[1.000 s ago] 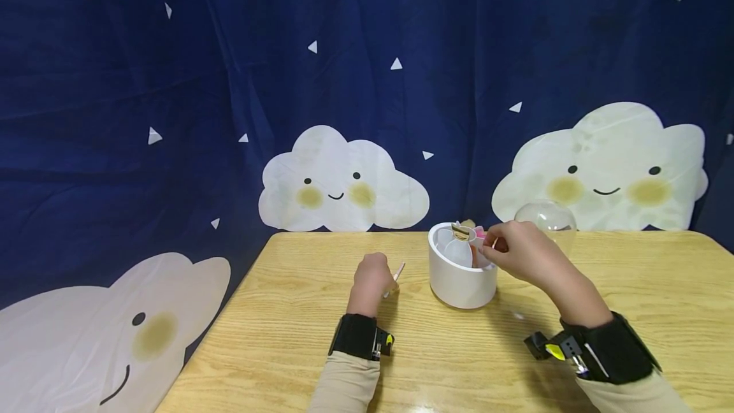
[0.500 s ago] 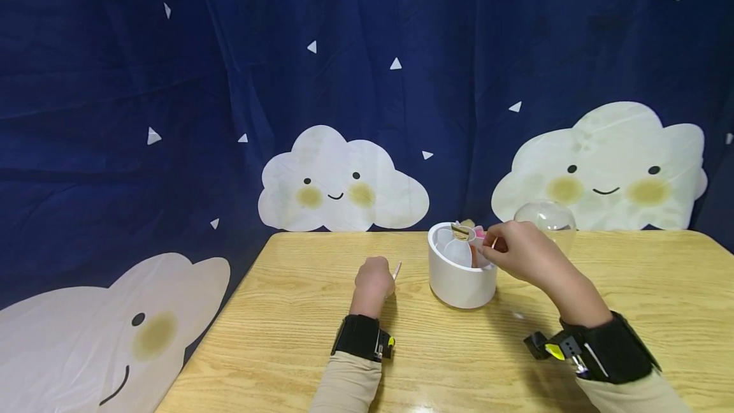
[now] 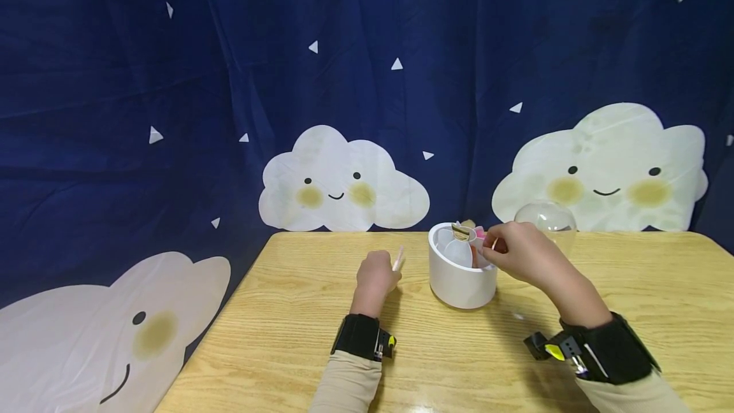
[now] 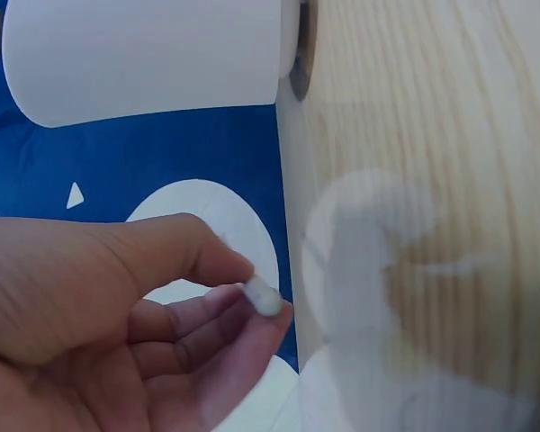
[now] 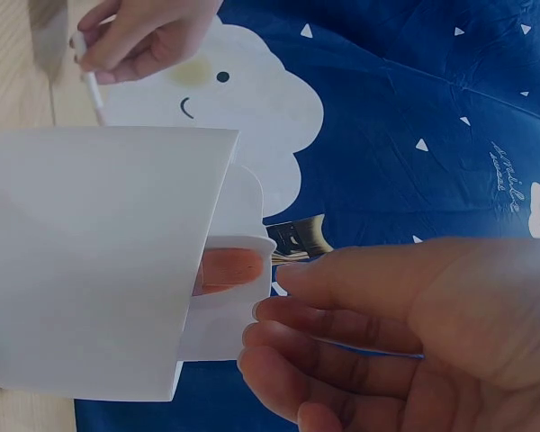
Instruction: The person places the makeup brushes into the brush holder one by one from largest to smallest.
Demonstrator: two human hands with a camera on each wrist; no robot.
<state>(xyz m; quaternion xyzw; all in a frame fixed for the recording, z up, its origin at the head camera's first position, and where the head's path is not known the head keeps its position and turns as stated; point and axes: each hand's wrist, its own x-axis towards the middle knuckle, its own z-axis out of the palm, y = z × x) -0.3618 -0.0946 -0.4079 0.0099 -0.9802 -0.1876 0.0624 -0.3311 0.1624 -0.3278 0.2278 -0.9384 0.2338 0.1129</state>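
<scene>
My left hand (image 3: pixel 377 276) pinches a slim white stick (image 3: pixel 397 260) with a pinkish upper end, raised over the table left of a white round container. Its blunt pale end (image 4: pixel 265 299) shows at the thumb and forefinger in the left wrist view. My right hand (image 3: pixel 518 248) bends over the right side of the container (image 3: pixel 463 289), thumb and finger tips right at its white inner divider (image 5: pixel 247 193). Whether they grip the divider I cannot tell. An orange-red piece (image 5: pixel 231 270) lies in a slot, and a pink piece (image 3: pixel 480 232) shows beside the fingers.
A gold-and-dark thing (image 5: pixel 299 238) stands up from the container. Behind my right hand is a clear dome (image 3: pixel 547 217), partly hidden. The glossy wooden table (image 3: pixel 298 336) ends before a dark blue curtain (image 3: pixel 355 37) with white clouds. Each wrist wears a black strap.
My left hand has risen slightly and shifted a little to the right with the stick, which now stands more upright. My right hand and the container have stayed in place.
</scene>
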